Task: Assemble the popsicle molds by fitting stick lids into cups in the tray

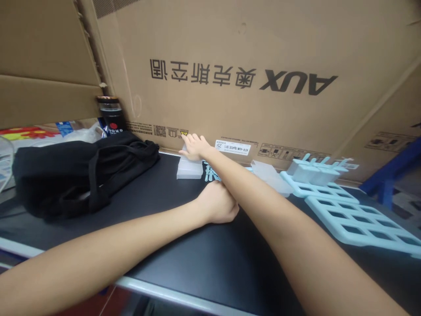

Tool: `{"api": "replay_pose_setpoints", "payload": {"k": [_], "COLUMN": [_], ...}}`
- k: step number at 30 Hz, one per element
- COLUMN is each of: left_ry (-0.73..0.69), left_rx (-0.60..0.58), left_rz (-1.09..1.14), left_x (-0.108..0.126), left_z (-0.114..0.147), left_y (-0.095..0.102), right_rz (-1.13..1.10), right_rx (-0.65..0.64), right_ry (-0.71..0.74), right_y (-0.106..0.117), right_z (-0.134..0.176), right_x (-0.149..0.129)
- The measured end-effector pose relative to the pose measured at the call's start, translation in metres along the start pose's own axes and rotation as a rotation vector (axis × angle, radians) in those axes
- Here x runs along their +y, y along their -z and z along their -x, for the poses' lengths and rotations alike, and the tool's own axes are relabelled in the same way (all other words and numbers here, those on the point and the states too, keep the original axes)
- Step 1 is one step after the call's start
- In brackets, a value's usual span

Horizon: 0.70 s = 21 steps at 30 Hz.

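My right arm crosses over my left. At its end, my right hand (195, 147) lies at the top of a translucent plastic mould (190, 169), its fingers stretched out and the thumb apart. Closer to me, my left hand (218, 202) is closed in a fist just above the black tabletop. What it holds, if anything, is hidden. Several light blue sticks (210, 172) lie beside the mould, partly covered by my right forearm. Right of that forearm sits another translucent mould piece (270, 176).
Light blue frames with rectangular openings (365, 221) lie on the right; several moulds with blue sticks (315, 169) stand in the rear one. A black bag (82, 175) and a dark bottle (112, 116) are at left. A large cardboard box (210, 107) walls off the back.
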<state>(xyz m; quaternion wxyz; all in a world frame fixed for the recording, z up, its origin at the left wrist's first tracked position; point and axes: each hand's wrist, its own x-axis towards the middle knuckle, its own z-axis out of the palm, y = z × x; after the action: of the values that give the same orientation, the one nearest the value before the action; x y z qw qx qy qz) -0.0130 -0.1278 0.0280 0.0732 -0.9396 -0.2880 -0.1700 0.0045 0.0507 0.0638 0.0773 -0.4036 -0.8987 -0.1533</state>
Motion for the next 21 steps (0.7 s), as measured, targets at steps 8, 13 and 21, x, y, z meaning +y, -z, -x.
{"api": "replay_pose_setpoints", "payload": {"k": [8, 13, 21], "left_ry": [0.06, 0.059, 0.076], "left_rx": [-0.022, -0.01, -0.015], "left_rz": [-0.083, -0.128, -0.126], "left_x": [0.002, 0.004, 0.006], "left_z": [-0.001, 0.001, -0.001], "left_y": [-0.003, -0.004, -0.005], "right_rz": [0.013, 0.15, 0.144], "right_rx": [0.108, 0.371, 0.872], "right_ry": [0.012, -0.147, -1.0], "right_y": [0.031, 0.096, 0.114], "right_z": [0.024, 0.102, 0.314], "right_x": [0.009, 0.071, 0.197]}}
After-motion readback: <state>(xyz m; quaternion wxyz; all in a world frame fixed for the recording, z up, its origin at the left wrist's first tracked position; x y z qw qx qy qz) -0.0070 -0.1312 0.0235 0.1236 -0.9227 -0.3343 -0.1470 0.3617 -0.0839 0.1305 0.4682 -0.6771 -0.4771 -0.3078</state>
